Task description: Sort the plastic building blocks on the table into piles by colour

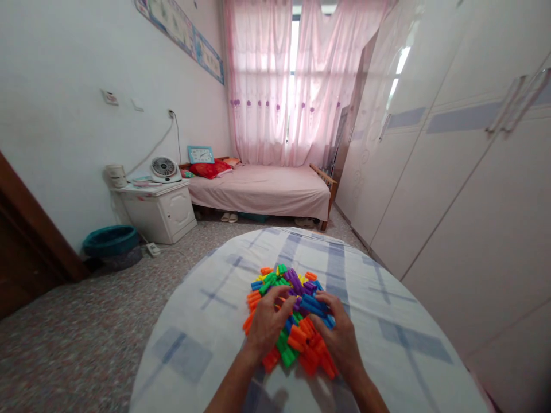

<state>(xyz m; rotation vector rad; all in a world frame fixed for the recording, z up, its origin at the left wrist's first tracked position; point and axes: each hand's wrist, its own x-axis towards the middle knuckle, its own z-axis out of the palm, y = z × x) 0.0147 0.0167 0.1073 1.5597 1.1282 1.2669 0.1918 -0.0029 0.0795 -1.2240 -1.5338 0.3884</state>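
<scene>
A heap of bright plastic building pieces (287, 282) in orange, green, blue, purple and yellow lies on a round table with a white and blue checked cloth (215, 321). My left hand (266, 322) rests on the left side of the heap, fingers curled over the pieces. My right hand (338, 332) lies on the right side, its fingers bent onto blue and orange pieces. Whether either hand grips one single piece is not clear.
A bed with a pink cover (262, 189) stands under a pink-curtained window (297, 80). A white bedside cabinet (157, 209) carries a small fan (163, 168). A teal basin (111, 240) sits on the speckled floor. White wardrobe doors (465, 172) line the right.
</scene>
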